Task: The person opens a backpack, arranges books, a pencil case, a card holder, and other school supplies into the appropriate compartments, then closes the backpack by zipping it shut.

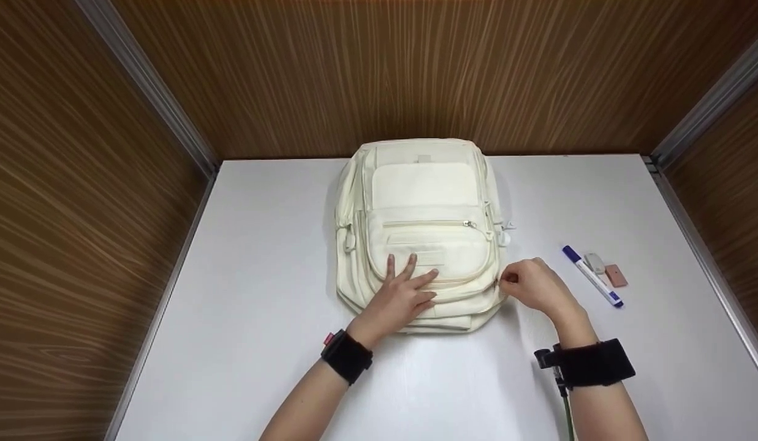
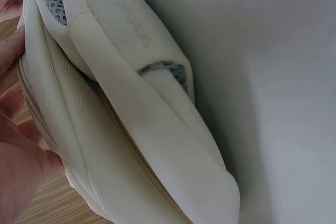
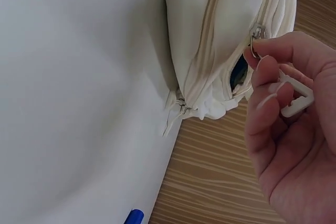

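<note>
A cream backpack (image 1: 424,187) lies on its back on the white table, front pockets facing up. My left hand (image 1: 398,301) rests on its lower front with the fingers spread; in the left wrist view, those fingertips (image 2: 11,51) lie along the bag's edge. At the bag's right side, my right hand (image 1: 538,285) pinches a metal zipper pull (image 3: 254,51) between thumb and index finger. A white plastic tag (image 3: 298,98) hangs within the curled fingers. Just below that slider the zipper is parted, showing a dark blue inside (image 3: 239,74). Another zipper slider (image 3: 182,106) hangs lower on the bag.
To the right on the table (image 1: 262,245) lie a blue-capped white marker (image 1: 593,277), a small whitish piece (image 1: 594,263) and a pink block (image 1: 616,275). Wood-grain panels (image 1: 379,73) enclose the back and both sides.
</note>
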{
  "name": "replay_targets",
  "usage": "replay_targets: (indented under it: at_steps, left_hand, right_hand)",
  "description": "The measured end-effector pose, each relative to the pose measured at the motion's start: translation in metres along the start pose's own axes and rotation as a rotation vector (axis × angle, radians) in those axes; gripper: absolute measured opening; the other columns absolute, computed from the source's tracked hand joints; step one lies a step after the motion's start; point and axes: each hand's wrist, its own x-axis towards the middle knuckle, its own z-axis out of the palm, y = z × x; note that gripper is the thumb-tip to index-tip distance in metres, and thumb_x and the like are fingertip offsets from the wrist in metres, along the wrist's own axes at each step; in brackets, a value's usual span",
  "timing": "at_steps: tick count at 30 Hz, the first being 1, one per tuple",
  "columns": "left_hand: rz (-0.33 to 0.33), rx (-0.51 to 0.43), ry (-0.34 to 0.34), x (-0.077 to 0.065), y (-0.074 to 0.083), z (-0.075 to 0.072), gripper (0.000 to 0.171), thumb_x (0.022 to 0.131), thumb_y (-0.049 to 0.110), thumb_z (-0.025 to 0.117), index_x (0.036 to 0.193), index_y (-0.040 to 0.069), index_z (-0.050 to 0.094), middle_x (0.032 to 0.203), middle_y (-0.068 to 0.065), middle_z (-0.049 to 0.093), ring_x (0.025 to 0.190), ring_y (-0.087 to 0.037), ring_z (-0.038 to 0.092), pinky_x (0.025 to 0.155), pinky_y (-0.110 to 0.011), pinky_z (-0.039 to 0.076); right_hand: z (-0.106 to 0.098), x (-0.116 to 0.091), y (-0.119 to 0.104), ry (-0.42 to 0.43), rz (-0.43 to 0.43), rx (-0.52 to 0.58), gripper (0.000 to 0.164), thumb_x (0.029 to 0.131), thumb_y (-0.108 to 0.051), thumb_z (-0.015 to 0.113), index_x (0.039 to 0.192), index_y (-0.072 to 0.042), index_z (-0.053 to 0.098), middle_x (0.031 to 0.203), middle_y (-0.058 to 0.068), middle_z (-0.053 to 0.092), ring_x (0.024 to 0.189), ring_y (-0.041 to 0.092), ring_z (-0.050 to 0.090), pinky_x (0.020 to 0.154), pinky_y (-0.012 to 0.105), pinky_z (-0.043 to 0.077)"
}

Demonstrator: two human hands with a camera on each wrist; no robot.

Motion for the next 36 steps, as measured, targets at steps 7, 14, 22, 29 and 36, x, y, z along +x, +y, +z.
replay_targets:
  at_steps: [7, 14, 22, 29, 36]
  left_hand:
    - [-0.01, -0.025, -0.016, 0.0, -0.001, 0.0, 0.018, 0.094, 0.03, 0.065, 0.106, 0.021, 0.077, 0.145, -0.003, 0.049, 0.138, -0.046, 0.029, 0.105, -0.073, 0.012]
    - [-0.014, -0.033, -0.033, 0.0, -0.002, -0.001, 0.018, 0.094, 0.03, 0.066, 0.106, 0.023, 0.076, 0.145, -0.003, 0.048, 0.138, -0.046, 0.028, 0.105, -0.073, 0.011]
    - [-0.014, -0.066, -0.04, -0.001, -0.002, -0.002, 0.015, 0.093, 0.029, 0.067, 0.103, 0.022, 0.077, 0.145, -0.004, 0.048, 0.138, -0.047, 0.027, 0.105, -0.072, 0.009]
    - [-0.013, -0.055, -0.034, 0.0, -0.003, -0.001, 0.014, 0.092, 0.028, 0.069, 0.101, 0.021, 0.077, 0.144, -0.004, 0.049, 0.138, -0.047, 0.028, 0.105, -0.072, 0.01]
    - [0.008, -0.038, -0.025, -0.002, -0.002, 0.0, 0.013, 0.093, 0.026, 0.068, 0.099, 0.02, 0.078, 0.144, -0.004, 0.05, 0.137, -0.047, 0.029, 0.105, -0.072, 0.011]
  right_hand:
    - [-0.003, 0.016, 0.011, 0.039, 0.048, -0.04, 0.012, 0.081, -0.007, 0.063, 0.076, -0.008, 0.073, 0.066, -0.003, 0.062, 0.06, 0.017, 0.052, 0.058, 0.034, 0.041]
    - [-0.006, 0.029, 0.015, 0.095, 0.043, -0.067, 0.01, 0.084, -0.009, 0.066, 0.079, -0.006, 0.074, 0.07, 0.001, 0.066, 0.061, 0.019, 0.055, 0.058, 0.037, 0.043]
    - [-0.008, 0.042, 0.018, 0.16, 0.039, -0.101, 0.012, 0.085, -0.008, 0.064, 0.076, -0.008, 0.072, 0.067, 0.001, 0.062, 0.06, 0.021, 0.053, 0.054, 0.037, 0.041]
    - [-0.007, 0.06, 0.019, 0.238, 0.047, -0.129, 0.014, 0.087, -0.007, 0.063, 0.074, -0.005, 0.069, 0.067, 0.006, 0.062, 0.059, 0.025, 0.053, 0.054, 0.044, 0.043]
    - [-0.009, 0.084, 0.022, 0.278, 0.119, -0.128, 0.017, 0.091, -0.01, 0.06, 0.084, 0.0, 0.072, 0.079, 0.017, 0.069, 0.067, 0.034, 0.063, 0.06, 0.05, 0.048]
